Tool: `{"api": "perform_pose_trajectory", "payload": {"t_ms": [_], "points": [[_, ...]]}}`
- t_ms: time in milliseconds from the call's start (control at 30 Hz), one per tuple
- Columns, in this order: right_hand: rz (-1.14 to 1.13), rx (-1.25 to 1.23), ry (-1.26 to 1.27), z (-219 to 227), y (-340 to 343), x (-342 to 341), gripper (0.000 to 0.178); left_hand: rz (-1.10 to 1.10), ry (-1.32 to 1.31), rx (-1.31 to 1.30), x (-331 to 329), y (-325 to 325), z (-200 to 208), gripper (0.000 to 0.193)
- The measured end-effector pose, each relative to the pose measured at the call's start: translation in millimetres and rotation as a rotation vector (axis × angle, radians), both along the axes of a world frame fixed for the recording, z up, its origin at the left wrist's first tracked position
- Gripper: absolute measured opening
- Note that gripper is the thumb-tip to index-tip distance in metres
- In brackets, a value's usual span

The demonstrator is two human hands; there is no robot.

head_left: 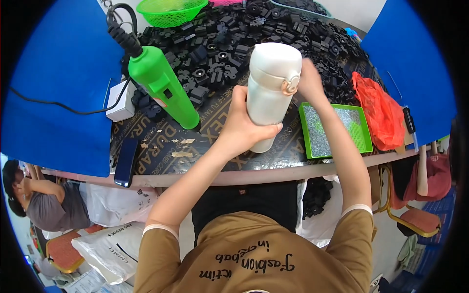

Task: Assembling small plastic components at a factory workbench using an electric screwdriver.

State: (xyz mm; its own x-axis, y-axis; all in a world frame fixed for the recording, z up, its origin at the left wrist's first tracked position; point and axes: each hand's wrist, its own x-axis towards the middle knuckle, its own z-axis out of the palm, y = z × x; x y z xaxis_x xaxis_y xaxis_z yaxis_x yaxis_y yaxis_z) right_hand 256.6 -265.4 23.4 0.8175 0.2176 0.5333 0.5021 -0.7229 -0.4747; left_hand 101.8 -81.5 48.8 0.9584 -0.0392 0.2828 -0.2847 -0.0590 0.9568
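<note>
A white flask [269,97] with a closed flip lid and a beige clasp stands tilted in front of me, above the near part of the table. My left hand [240,128] is wrapped round its lower body, thumb across the front. Beside the lid, on its right, is my right hand [311,80]; motion blurs it and its fingers are partly hidden behind the flask, so whether it grips anything is unclear. Under my right forearm lies a green tray [362,139] of small silvery screws. A green electric screwdriver [163,88] hangs left of the flask.
Black plastic parts [220,56] cover the far table. A green basket [171,18] stands at the back. On the left are a white box [120,102] and a phone [126,161]; on the right, a red plastic bag [378,115]. Blue partitions [53,97] flank the table; people sit beyond.
</note>
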Motion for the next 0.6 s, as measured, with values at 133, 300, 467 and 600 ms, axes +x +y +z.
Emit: {"api": "perform_pose_trajectory", "payload": {"t_ms": [133, 300, 467, 600], "points": [[0.613, 0.624, 0.117, 78.4, 12.1, -51.2, 0.036, 0.011, 0.011, 0.031, 10.5, 1.7, -0.2, 0.069], [0.766, 0.471, 0.282, 104.2, 22.0, -95.5, 0.062, -0.121, 0.085, -0.067, 11.7, 3.2, 6.2, 0.068], [0.713, 0.498, 0.331, 99.6, 26.0, -103.3, 0.074, -0.185, 0.058, -0.061, 17.4, 4.5, -4.0, 0.072], [0.894, 0.866, 0.456, 83.1, 26.8, -102.0, 0.103, -0.172, 0.044, -0.043, 17.0, 7.7, -4.1, 0.074]]}}
